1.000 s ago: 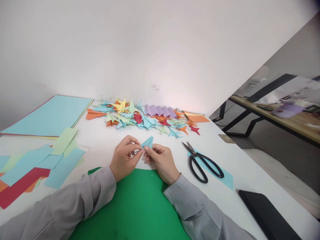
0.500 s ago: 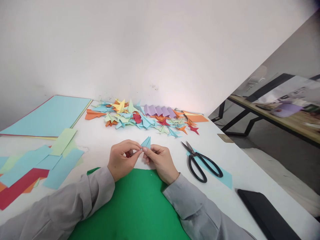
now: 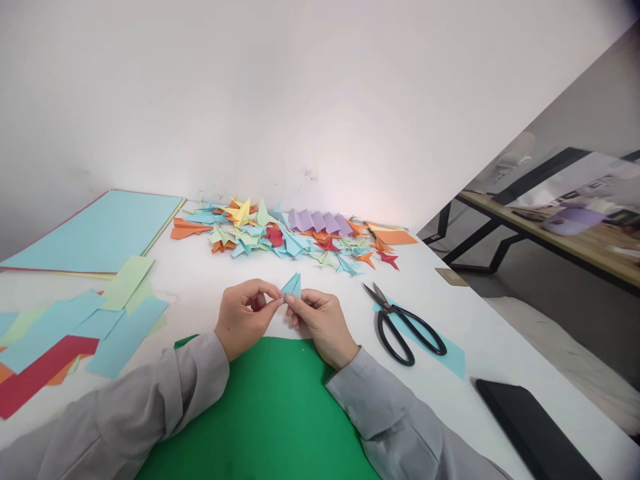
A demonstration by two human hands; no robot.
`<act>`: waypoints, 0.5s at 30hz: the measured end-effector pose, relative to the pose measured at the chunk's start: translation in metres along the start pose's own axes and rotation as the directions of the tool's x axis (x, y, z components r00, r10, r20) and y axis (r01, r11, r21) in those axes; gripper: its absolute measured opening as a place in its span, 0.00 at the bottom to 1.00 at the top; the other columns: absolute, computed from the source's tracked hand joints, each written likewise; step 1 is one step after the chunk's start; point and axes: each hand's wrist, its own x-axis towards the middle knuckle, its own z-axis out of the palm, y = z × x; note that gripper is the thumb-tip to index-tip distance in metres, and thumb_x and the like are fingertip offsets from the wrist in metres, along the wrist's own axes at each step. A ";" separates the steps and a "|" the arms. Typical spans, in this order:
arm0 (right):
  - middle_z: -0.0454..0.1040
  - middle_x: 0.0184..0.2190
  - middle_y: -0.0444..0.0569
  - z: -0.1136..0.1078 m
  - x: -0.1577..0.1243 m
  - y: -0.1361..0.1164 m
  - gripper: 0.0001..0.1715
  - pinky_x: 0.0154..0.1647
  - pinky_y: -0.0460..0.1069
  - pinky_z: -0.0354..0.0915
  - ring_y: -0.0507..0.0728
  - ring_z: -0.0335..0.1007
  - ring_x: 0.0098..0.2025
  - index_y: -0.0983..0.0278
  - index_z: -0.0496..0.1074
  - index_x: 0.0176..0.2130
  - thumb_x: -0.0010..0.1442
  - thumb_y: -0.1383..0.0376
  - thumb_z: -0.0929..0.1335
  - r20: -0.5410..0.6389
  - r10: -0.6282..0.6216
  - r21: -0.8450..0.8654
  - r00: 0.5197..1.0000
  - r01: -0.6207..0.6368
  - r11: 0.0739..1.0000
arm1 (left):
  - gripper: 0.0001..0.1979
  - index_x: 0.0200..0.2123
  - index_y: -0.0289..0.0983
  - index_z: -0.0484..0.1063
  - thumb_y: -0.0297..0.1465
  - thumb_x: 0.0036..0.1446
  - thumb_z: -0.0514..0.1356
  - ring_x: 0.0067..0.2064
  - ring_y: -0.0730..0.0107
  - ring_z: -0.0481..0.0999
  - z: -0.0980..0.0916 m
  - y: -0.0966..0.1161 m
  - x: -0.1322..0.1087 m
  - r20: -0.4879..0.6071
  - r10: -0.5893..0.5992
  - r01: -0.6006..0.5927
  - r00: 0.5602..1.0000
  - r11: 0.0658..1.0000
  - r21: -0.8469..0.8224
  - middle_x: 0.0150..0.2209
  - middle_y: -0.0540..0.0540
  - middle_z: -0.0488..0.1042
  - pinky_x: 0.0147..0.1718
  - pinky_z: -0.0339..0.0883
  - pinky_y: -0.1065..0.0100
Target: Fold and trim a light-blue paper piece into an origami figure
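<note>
At nine o'clock from the folded paper [image 3: 291, 285], strips [image 3: 55, 332] lie overlapped. Left hand [image 3: 249, 312], at eight, pinches the paper's lower end. Blue, it sits between both hands. Right hand [image 3: 323, 321], at four, holds it under the thumb. Scissors [image 3: 389, 308], past three, lie partly over a blue sheet [image 3: 453, 360].

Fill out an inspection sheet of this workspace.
Surface: white table; green material at its near side.
Job's things: small folded blue paper, part of it hidden.
Clutter: folded paper pieces, rear; large sheets and paper strips, left; scissors over a blue strip and black flat object, right.
Grip: left hand and right hand both pinch the folded blue paper.
Cables: nothing seen.
Surroundings: white wall behind; wooden bench, right.
</note>
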 end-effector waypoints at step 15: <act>0.67 0.13 0.43 -0.001 -0.002 -0.002 0.19 0.18 0.44 0.55 0.48 0.59 0.16 0.66 0.72 0.19 0.45 0.53 0.74 0.043 0.024 -0.002 0.999 -0.024 1.000 | 0.04 0.22 0.36 0.71 0.29 0.44 0.64 0.18 0.80 0.57 0.001 0.001 0.005 -0.038 -0.208 0.204 0.977 0.974 -0.100 0.19 0.51 0.69 0.16 0.51 0.74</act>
